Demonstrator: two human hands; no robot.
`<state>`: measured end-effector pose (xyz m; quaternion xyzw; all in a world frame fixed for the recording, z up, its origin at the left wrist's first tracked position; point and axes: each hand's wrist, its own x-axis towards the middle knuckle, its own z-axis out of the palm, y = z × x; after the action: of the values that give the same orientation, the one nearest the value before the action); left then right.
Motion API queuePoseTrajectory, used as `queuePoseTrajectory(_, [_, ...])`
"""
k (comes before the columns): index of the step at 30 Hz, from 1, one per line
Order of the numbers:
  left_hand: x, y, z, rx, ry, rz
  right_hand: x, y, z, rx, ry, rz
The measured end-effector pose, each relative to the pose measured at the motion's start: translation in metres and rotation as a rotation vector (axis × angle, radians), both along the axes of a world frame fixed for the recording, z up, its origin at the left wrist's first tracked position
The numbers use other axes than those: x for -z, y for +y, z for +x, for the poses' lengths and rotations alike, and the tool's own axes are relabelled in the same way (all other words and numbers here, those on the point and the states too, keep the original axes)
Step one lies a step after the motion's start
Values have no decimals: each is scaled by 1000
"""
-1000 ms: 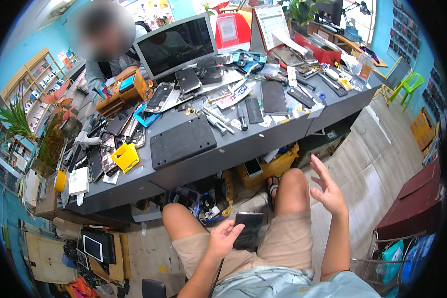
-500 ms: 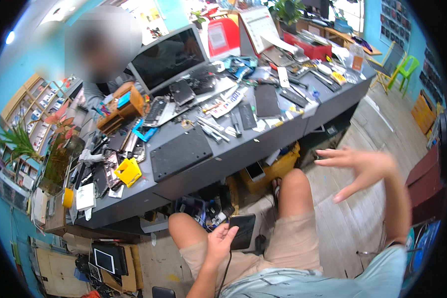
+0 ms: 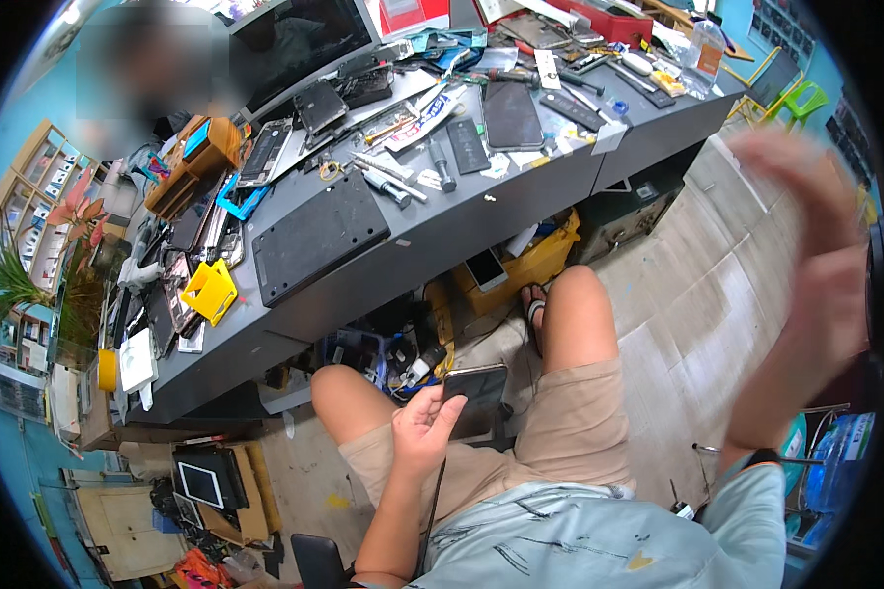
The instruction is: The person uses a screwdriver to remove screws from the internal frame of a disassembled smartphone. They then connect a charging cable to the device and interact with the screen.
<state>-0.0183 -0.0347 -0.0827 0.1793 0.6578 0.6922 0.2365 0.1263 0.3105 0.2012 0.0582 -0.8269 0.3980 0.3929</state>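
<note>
My left hand (image 3: 420, 429) is closed on the lower left edge of a dark smartphone (image 3: 475, 401), held between my knees below the desk. A thin black cable (image 3: 433, 510) runs from beneath that hand down along my forearm; where it joins is hidden. Raised at the right, my right hand (image 3: 820, 255) is smeared by motion, touches nothing that I can see, and is well away from the phone.
On the grey desk (image 3: 344, 280) lie a black laptop base (image 3: 321, 239), screwdrivers, phone parts and a yellow holder (image 3: 209, 292). Under it sits a yellow box (image 3: 535, 273) with a phone on it. Another person (image 3: 157, 147) is across the desk. Blue water bottle (image 3: 840, 461) at right.
My right hand has swung up and to the right, away from my lap. The left hand keeps hold of the smartphone. The view has tilted lower, so the desk sits higher.
</note>
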Motion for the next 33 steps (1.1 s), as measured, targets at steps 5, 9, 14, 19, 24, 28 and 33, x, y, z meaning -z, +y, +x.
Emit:
queuePoseTrajectory(5, [-26,-10,-12,-45,227,-49,158,-91,-75,-199,-332,-261])
queuePoseTrajectory(9, [-44,-27,-21,-108,472,-270,210,-132,-92,-379,-423,-570])
queuePoseTrajectory(14, [-38,-60,-35,-231,692,-345,222,-167,-122,-450,-436,-543])
queuePoseTrajectory(19, [-15,-82,-44,-258,645,-236,244,-196,-143,-533,-415,-513])
queuePoseTrajectory(24, [9,-114,-32,-405,508,-197,252,-226,-159,-616,-464,-458])
queuePoseTrajectory(28, [7,-118,-22,-457,434,-151,247,-236,-161,-628,-459,-388])
queuePoseTrajectory(33, [3,-113,-27,-484,543,52,246,-248,-165,-625,-365,-361])
